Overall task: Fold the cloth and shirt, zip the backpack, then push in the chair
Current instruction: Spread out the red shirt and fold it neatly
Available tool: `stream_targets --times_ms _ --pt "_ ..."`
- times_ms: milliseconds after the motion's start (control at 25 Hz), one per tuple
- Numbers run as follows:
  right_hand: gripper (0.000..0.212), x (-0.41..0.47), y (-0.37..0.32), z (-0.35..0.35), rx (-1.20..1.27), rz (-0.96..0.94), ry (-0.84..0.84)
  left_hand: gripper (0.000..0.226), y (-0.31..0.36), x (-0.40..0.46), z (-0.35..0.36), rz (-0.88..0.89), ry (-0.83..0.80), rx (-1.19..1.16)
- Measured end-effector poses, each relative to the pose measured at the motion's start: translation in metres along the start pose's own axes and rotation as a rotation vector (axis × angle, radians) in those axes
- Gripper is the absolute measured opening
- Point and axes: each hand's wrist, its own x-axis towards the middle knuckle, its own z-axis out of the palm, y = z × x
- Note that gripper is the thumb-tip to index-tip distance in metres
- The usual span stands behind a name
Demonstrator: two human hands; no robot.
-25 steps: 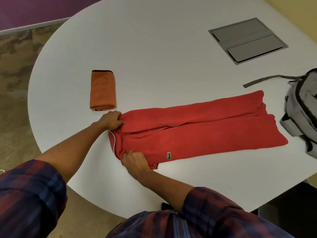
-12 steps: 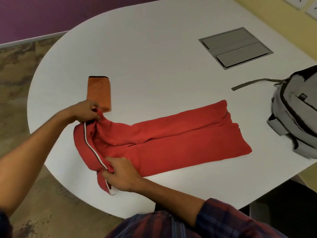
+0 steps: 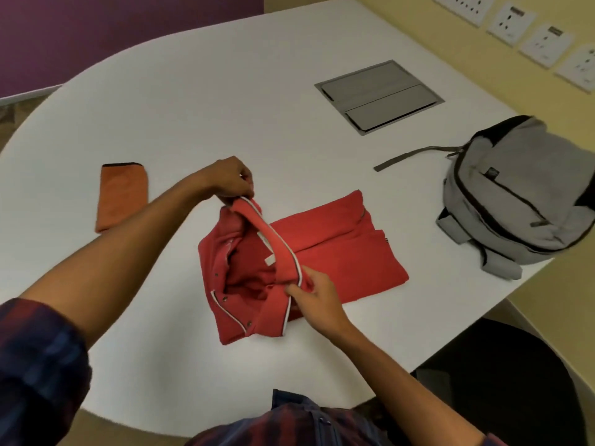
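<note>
The red shirt [image 3: 325, 252] lies mid-table [image 3: 193, 91], its collar end lifted and pinched shut by both hands: left hand [image 3: 230, 181] at the far corner, right hand [image 3: 314, 292] at the near one. For a square fold, the collar end should be carried level toward the hem. Folded cloth [image 3: 122, 194] and backpack [image 3: 515, 194] lie apart.

Surface [image 3: 193, 107]: smooth, matt white, laminate-like; inset hatch [image 3: 380, 96] at far right reads as brushed grey metal with a dull sheen. Shirt [image 3: 338, 249]: red knit cloth, soft matt texture, white piping on collar edge, small dark snap-like buttons on placket; folded cloth [image 3: 124, 194] at left is orange, nappy, matt, with a dark bound edge. Backpack [image 3: 518, 194] at right: grey woven fabric, matt, black trim, flat webbing strap [image 3: 409, 157].
</note>
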Motion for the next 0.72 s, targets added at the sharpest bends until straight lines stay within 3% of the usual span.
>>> stream_targets --times_ms 320,440,560,680,720 --pt "0.022 0.031 0.037 -0.119 0.153 0.171 0.245 0.02 0.128 0.089 0.084 0.077 0.023 0.044" --pt "0.025 0.05 0.061 -0.15 0.16 0.291 0.284 0.008 0.15 0.108 0.119 0.064 0.001 -0.107" --pt "0.023 0.069 0.085 -0.174 0.099 0.371 0.342 0.018 0.157 0.125 0.147 0.037 -0.002 -0.277" --pt "0.021 0.082 0.101 -0.189 0.054 0.418 0.412 0.014 0.151 0.137 0.159 0.098 -0.04 -0.412" --pt "0.029 0.083 0.102 -0.192 -0.024 0.434 0.416 0.028 0.146 0.14 0.161 0.12 -0.055 -0.401"
